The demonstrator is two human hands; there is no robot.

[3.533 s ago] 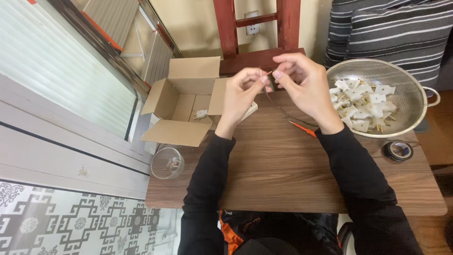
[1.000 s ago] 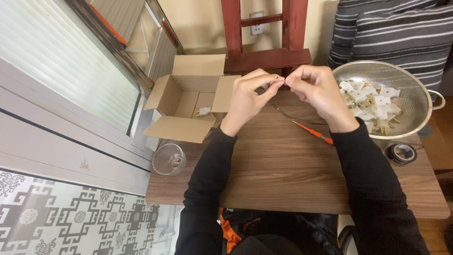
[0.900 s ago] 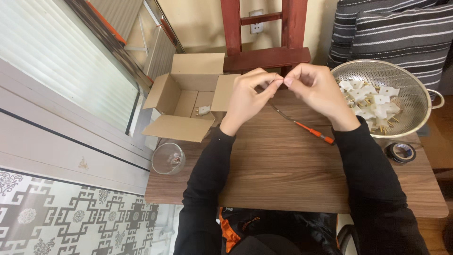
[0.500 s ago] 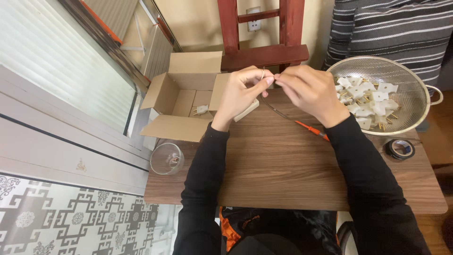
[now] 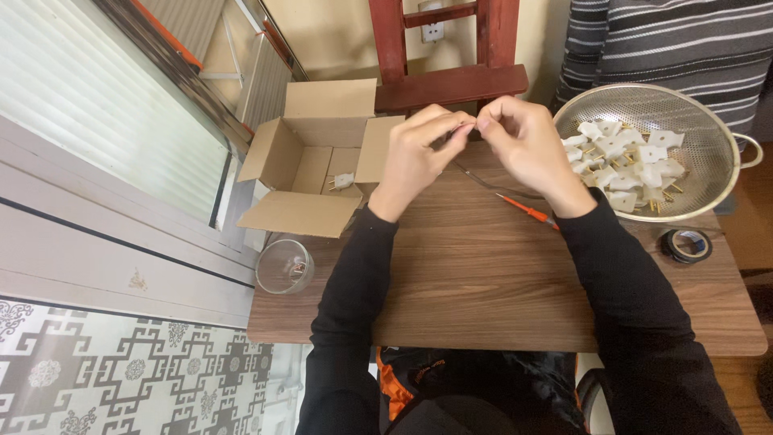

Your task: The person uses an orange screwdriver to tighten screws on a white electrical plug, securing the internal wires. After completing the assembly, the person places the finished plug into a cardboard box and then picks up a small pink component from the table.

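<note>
Pinched fingertip to fingertip, my left hand [image 5: 416, 153] and right hand [image 5: 523, 145] close on something too small to identify, above the table's [image 5: 483, 282] far edge. At its far-right corner the metal colander [image 5: 708, 153] holds white plugs [image 5: 624, 161]. Beyond the far-left corner, the open cardboard box [image 5: 310, 161] holds one plug [image 5: 344, 180]. An orange screwdriver [image 5: 523, 209] lies under my right wrist.
</note>
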